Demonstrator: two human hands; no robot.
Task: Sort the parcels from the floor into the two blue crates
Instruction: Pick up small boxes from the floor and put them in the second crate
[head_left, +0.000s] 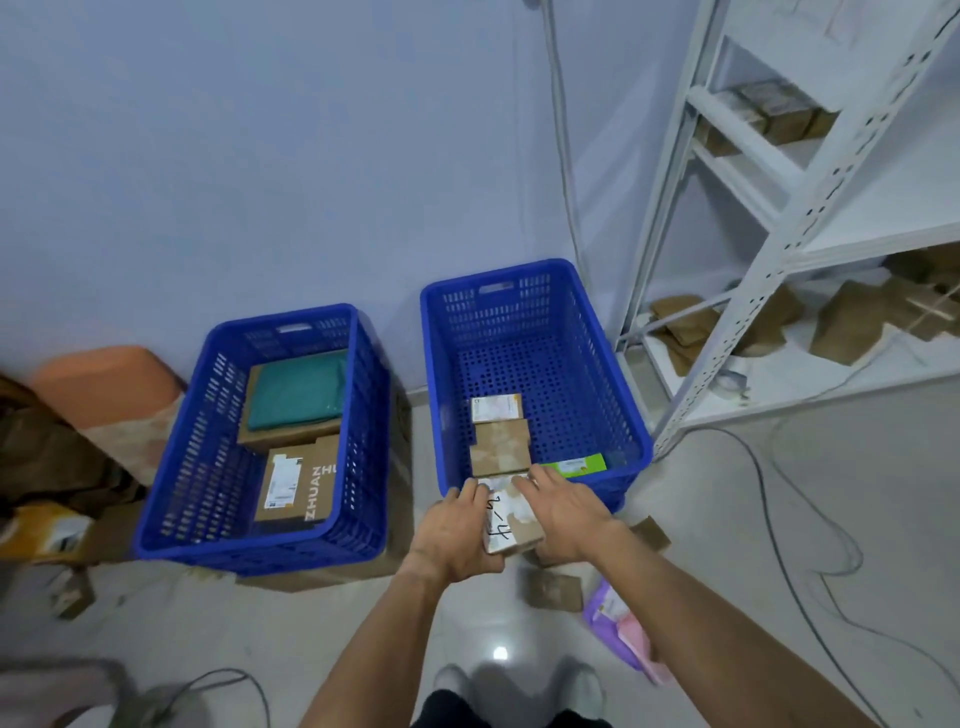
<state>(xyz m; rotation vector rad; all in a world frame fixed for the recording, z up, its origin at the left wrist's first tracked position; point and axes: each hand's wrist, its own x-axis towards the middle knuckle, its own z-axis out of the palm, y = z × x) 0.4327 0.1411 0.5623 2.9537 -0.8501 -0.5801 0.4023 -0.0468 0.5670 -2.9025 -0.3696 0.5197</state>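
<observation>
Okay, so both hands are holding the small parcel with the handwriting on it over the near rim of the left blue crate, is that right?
Not quite. In the head view, the left hand and right hand hold the small parcel with the handwriting at the near rim of the right blue crate, not the left blue crate.

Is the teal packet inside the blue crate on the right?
No, the teal packet lies on a cardboard box in the left blue crate, not in the right blue crate.
</observation>
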